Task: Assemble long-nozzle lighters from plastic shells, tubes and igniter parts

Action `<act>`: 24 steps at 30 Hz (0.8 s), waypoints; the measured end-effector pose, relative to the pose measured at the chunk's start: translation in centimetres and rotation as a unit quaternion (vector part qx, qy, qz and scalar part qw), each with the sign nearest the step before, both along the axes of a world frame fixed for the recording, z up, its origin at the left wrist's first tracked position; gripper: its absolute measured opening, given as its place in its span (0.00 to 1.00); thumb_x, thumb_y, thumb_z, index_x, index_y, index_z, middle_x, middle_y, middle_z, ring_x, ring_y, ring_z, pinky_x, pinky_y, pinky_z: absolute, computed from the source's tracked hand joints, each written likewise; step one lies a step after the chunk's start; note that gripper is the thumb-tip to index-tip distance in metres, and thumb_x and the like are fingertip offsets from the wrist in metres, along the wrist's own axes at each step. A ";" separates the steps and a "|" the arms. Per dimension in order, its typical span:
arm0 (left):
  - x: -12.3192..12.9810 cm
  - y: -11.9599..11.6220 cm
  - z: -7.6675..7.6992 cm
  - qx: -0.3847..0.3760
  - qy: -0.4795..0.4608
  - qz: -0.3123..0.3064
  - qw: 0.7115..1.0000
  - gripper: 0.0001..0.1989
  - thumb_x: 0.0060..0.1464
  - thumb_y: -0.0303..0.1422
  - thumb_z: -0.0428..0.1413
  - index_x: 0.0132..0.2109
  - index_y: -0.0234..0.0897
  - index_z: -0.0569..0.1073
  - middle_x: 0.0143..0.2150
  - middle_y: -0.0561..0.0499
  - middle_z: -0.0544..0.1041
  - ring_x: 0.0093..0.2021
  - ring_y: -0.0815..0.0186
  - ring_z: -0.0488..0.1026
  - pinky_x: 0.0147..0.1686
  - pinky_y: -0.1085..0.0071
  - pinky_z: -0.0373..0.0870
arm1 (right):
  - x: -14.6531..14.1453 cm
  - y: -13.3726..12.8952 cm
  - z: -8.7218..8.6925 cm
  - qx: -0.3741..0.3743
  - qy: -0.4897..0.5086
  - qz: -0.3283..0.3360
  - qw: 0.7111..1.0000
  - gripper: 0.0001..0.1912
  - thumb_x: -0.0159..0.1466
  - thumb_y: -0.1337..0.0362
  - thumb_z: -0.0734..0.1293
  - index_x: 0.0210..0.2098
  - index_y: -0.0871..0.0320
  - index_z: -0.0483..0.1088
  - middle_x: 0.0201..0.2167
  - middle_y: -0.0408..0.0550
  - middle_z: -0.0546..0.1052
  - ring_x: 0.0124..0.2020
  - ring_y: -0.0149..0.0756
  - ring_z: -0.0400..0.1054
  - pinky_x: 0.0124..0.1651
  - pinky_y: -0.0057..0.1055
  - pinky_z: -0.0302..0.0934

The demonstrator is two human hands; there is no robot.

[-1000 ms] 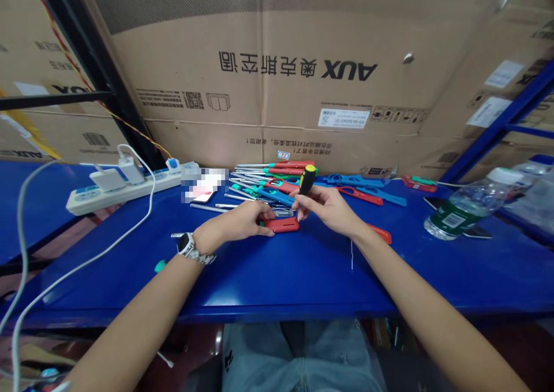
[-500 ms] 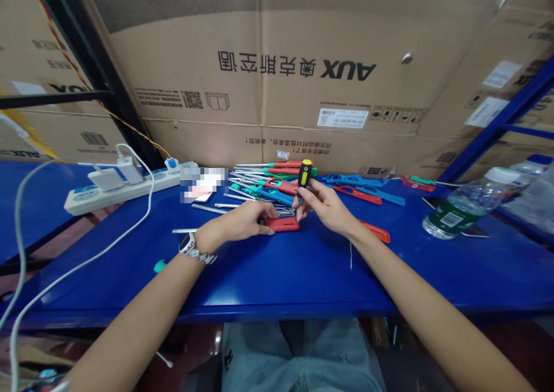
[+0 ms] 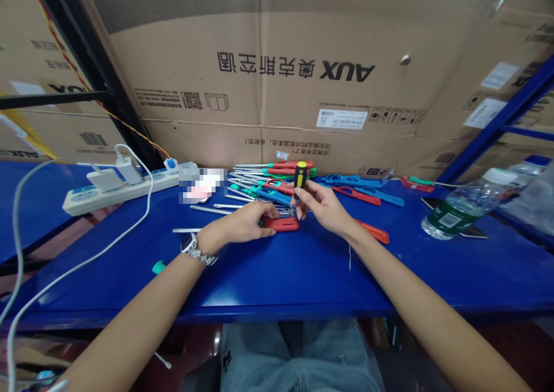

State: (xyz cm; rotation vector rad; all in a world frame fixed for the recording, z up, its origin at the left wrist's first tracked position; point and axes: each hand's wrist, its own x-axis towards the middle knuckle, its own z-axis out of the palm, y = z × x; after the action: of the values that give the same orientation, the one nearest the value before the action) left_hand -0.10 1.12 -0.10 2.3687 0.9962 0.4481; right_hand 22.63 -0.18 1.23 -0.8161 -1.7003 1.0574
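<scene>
A white power strip (image 3: 82, 202) sat far to the left of the red handle (image 3: 284, 224) and behind it. A small green piece (image 3: 159, 267) lay left of the handle and in front of it. The left hand (image 3: 251, 221) was at the handle's left end, thumb on its near side and fingers over its far side, gripping it against the blue tabletop (image 3: 281, 282). Behind the handle lay a heap of tools (image 3: 276, 196) with red, green and blue grips. At the handle's right end a black-and-yellow screwdriver (image 3: 300, 175) stood nearly upright, pinched in the thumb and fingers of the right hand (image 3: 326, 207); whether its tip touched the handle I could not tell. Right of the handle lay an orange-red strip (image 3: 374, 232), and a water bottle (image 3: 459, 210) stood farther right.
</scene>
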 end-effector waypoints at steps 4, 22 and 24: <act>1.1 -0.2 -0.2 0.083 -0.063 0.007 0.995 0.21 0.55 0.43 0.67 0.51 0.38 0.76 0.52 0.42 0.78 0.52 0.52 0.75 0.55 0.54 0.71 | 0.5 0.0 0.6 0.007 -0.029 -0.008 1.000 0.21 0.61 0.44 0.74 0.36 0.54 0.71 0.27 0.42 0.76 0.23 0.32 0.69 0.24 0.31 0.62; 2.5 0.4 -1.9 0.048 -0.061 -0.019 0.997 0.14 0.60 0.38 0.64 0.50 0.38 0.80 0.48 0.44 0.77 0.47 0.55 0.76 0.52 0.57 0.73 | 0.6 0.5 0.2 -0.020 -0.021 0.027 0.999 0.23 0.63 0.41 0.71 0.39 0.55 0.71 0.28 0.43 0.77 0.24 0.33 0.72 0.25 0.32 0.67; 2.5 0.4 -1.9 0.046 -0.059 -0.018 0.997 0.14 0.59 0.37 0.64 0.51 0.38 0.80 0.49 0.43 0.78 0.49 0.55 0.76 0.53 0.56 0.73 | 0.8 0.5 0.3 -0.008 -0.035 -0.001 0.999 0.21 0.62 0.43 0.73 0.35 0.54 0.71 0.23 0.42 0.75 0.22 0.34 0.70 0.22 0.31 0.64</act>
State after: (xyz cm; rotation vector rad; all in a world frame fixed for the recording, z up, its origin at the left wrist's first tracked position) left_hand 2.42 1.51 -2.02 2.4068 0.8946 0.6257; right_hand 23.47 0.34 1.50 -0.8742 -1.7509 1.0532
